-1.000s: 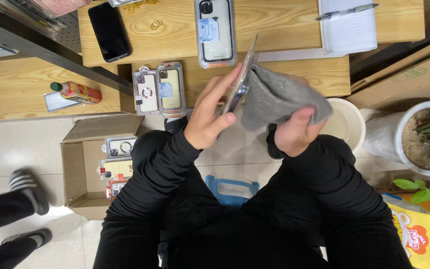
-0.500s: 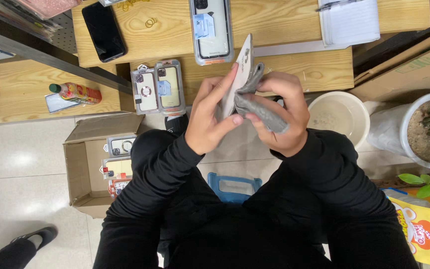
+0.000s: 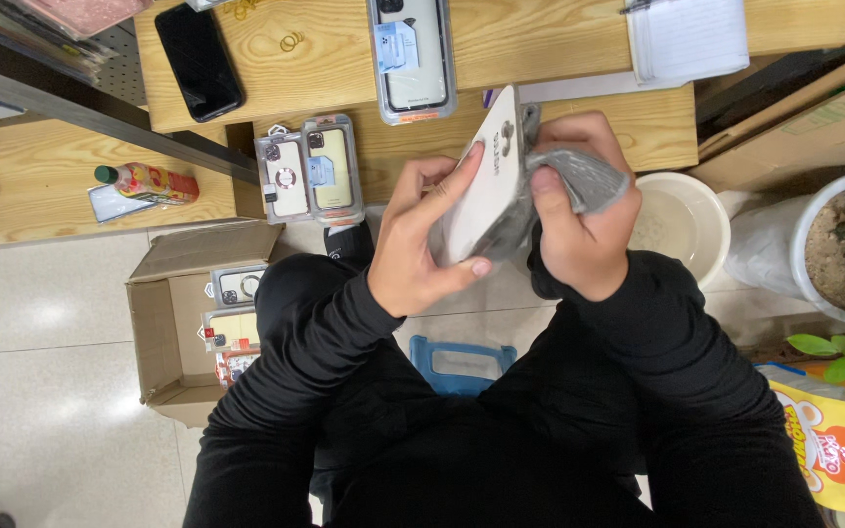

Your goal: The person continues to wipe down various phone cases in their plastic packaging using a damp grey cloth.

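Above the lap, just in front of the bench edge (image 3: 579, 147), a white phone case (image 3: 481, 186) is held between both hands, long axis tilted, top end up toward the bench, lower end down toward the body. Its white back faces the camera, with a small ring fitting near the upper end. The left hand (image 3: 421, 240) grips the case along its left edge, fingers spread up the back, thumb under the lower end. The right hand (image 3: 579, 210) is closed on a grey cloth (image 3: 579, 176), which it presses against the right edge and far side of the case.

Compared with a second ago, the case was edge-on and the cloth hung loose in the right hand; now the case is turned to show its back and the cloth is bunched tight against it, so the wiping looks well under way.

On the bench lie a packaged case (image 3: 411, 59), two more packaged cases (image 3: 310, 171) and a black phone (image 3: 198, 61). A cardboard box (image 3: 173, 323) with more cases stands on the floor to the left, and a white bucket (image 3: 687, 225) to the right.
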